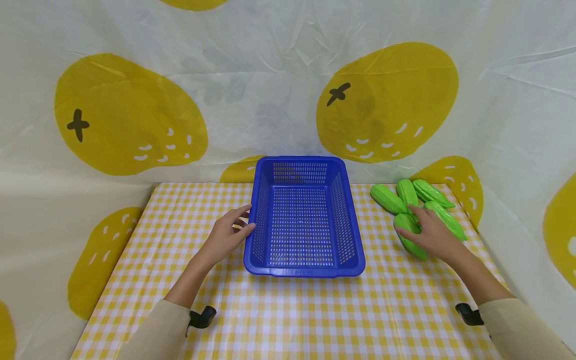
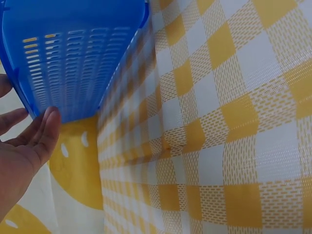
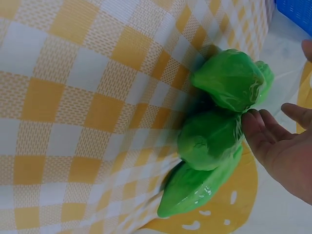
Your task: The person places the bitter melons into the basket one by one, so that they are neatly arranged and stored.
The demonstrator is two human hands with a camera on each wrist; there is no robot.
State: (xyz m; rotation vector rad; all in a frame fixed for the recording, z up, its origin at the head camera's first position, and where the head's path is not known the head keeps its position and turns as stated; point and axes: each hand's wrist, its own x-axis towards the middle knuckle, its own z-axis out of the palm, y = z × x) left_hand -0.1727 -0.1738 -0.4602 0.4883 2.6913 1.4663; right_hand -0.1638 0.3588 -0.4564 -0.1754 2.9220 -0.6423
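Observation:
A blue plastic basket [image 1: 303, 271] with slotted sides stands in the middle of the table. At its left rim, my left hand [image 1: 227, 235] touches the edge with fingers spread and loosely bent; the left wrist view shows these fingertips [image 2: 50, 119] against the basket wall [image 2: 73, 17]. On the right, my right hand [image 1: 429, 234] reaches over a green, ridged bitter melon [image 1: 410, 246], thumb and fingers apart around its upper part. In the right wrist view the fingers [image 3: 256, 129] meet the shiny melons [image 3: 209, 141] without curling round one. Part of the melon is hidden under the hand.
Several other bitter melons [image 1: 388, 199] lie grouped at the table's far right corner. A yellow and white checked cloth [image 1: 288, 320] covers the table. Behind and at the sides hangs a pale curtain [image 1: 261, 110] with large yellow fruit prints.

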